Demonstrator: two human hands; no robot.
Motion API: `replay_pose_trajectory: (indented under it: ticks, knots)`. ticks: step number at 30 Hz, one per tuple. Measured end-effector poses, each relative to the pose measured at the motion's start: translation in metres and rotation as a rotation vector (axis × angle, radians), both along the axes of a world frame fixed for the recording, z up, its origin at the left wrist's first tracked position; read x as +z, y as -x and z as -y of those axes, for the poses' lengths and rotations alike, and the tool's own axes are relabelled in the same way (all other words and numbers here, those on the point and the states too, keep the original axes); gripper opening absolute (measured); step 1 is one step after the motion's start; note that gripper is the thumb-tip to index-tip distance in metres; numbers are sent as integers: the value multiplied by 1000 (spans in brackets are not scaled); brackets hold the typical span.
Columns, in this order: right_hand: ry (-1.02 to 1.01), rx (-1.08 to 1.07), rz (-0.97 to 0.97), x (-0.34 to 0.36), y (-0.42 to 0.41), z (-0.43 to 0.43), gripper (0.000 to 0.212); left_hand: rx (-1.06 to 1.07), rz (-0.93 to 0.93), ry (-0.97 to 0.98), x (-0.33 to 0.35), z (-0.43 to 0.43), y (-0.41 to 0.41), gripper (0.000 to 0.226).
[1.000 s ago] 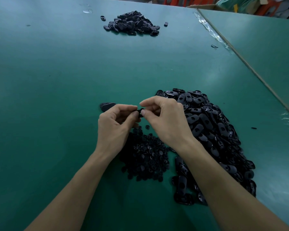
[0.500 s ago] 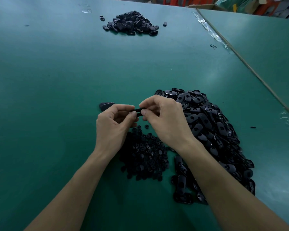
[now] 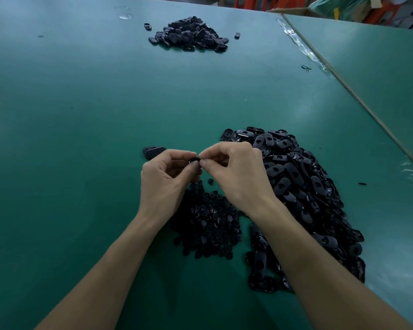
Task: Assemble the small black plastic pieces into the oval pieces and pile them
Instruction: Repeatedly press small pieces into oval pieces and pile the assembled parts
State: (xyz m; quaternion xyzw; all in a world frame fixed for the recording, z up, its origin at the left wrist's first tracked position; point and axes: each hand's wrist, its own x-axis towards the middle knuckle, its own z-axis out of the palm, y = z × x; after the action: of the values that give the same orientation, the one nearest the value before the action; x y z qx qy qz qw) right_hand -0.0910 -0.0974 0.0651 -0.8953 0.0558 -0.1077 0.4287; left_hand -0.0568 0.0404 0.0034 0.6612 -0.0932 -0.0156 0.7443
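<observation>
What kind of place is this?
Likely a factory workbench: a wide green table holds heaps of oval pieces and small black pieces, with another pile farther off.

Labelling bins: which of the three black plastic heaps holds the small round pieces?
The low heap of small round black plastic pieces, between the forearms; the big right-hand heap and the far heap hold longer oval pieces.

- The worktop (image 3: pixel 81 139) has a smooth green covering with a dull sheen.
- The oval pieces (image 3: pixel 303 191) are black plastic, glossy, catching light.
- The small pieces (image 3: pixel 208 225) are black plastic, more matt.
- Clear, shiny tape (image 3: pixel 301 46) lines the worktop seam.
</observation>
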Motion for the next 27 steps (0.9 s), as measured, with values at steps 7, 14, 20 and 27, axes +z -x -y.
replay_pose_trajectory:
  ticks: [7,14,20,27]
  knots:
    - [28,-35,-4,-3,0,-3,9,-8,-18,20,-1,1,-1,13]
    - [36,-24,-19,-1,0,-3,11,-22,3,28,0,-1,-1,14]
    - [86,8,-48,2,-1,0,12,-54,61,-34,0,-3,0,22]
    - [125,31,-41,2,0,1,15,-67,63,-66,-1,-3,-2,15]
